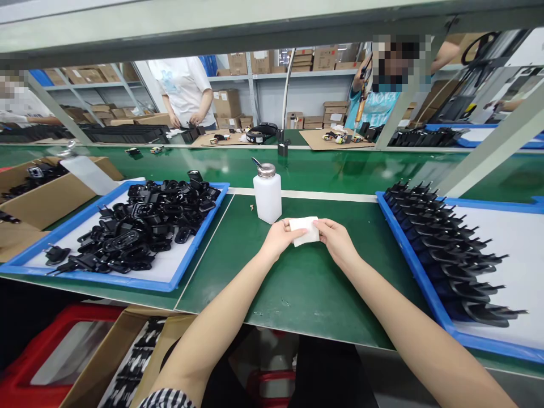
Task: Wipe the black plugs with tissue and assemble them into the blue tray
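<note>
Between my two hands is a small folded white cloth (304, 231), held just above the green bench. My left hand (280, 238) pinches its left side with the thumb on top. At its right edge, my right hand (334, 238) grips it between thumb and fingers. A white plastic pump bottle (268, 195) with a metal cap stands upright just behind my left hand. To the left, a blue-rimmed tray (181, 269) bears a heap of black plug adapters (140, 221). On the right, black plug parts (450, 249) stand in a row in another blue-rimmed tray (501, 343).
A second bottle (91, 173) leans by an open cardboard box (51, 198) at the far left. Past the green conveyor belt (348, 173), several people work at a facing bench. A slanted metal post (493, 144) rises at right. Below the bench edge sits a red crate (25, 362).
</note>
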A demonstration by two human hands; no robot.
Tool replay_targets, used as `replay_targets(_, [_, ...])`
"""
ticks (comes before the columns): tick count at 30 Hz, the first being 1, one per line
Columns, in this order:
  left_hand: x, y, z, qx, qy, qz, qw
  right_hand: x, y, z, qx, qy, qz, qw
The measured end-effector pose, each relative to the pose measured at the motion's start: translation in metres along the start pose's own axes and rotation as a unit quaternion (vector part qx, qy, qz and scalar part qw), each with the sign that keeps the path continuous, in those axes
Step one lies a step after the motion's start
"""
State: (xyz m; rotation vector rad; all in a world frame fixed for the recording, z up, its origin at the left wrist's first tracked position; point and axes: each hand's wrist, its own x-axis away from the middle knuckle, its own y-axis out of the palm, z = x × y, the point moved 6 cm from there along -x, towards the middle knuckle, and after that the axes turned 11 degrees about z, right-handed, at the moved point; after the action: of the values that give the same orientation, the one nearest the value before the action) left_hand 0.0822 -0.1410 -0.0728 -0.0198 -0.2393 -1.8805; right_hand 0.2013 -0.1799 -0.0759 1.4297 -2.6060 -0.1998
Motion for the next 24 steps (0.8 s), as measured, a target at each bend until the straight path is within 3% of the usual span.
replay_targets(5, [0.001, -0.001, 0.001, 0.005, 0.003, 0.011, 1.0, 0.002, -0.002, 0.0, -0.002, 0.02, 0.021, 1.0])
replay_targets(11, [0.004, -0.001, 0.006, -0.017, -0.021, -0.008, 1.0, 0.01, 0.014, 0.004, 0.033, 0.112, -0.135, 0.984])
replay_targets(17, [0.001, -0.004, 0.005, -0.065, 0.008, 0.007, 0.998, 0.009, 0.011, 0.004, 0.028, 0.121, -0.109, 0.986])
replay_targets(24, [0.0, -0.005, 0.003, -0.008, -0.01, -0.007, 1.0, 0.005, 0.008, 0.001, 0.077, 0.052, -0.099, 0.991])
